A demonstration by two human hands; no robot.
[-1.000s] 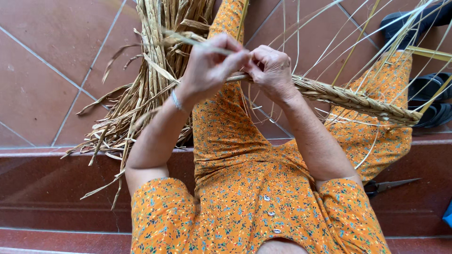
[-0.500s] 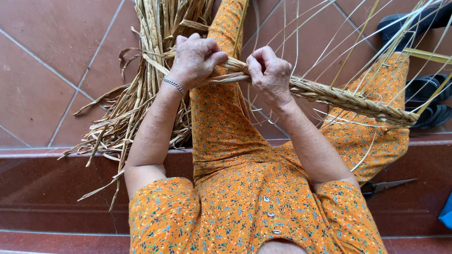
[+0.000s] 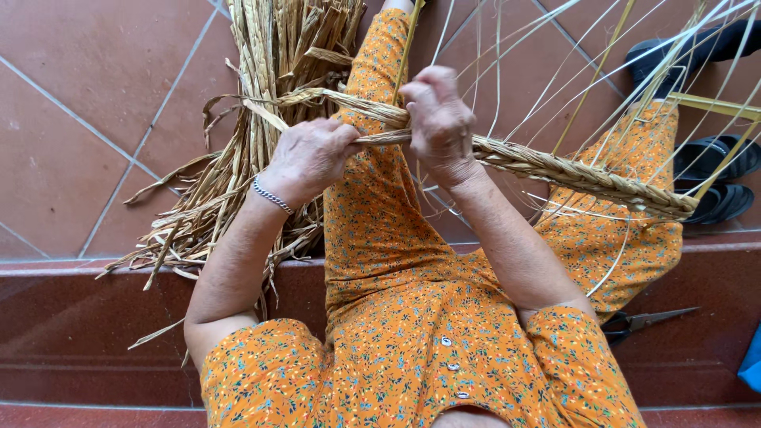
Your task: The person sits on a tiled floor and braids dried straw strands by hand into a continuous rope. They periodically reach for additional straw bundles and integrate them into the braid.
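Plaiting dried leaf strips into a thick braid, mid-twist.

The left hand [image 3: 313,154] is closed on loose strips at the working end; the right hand [image 3: 440,119] pinches the braid [image 3: 555,168] just beside it, fingers curled tight. The braid lies over the lap, its long axis running from the hands down-right toward the knee. I judge the next crossing needs a fresh strip from the bundle [image 3: 269,95].

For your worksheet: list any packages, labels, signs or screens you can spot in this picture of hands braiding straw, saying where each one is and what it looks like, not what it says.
None in view: no package, label, sign or screen shows.
The left hand and right hand grip a tan straw braid over red floor tiles.
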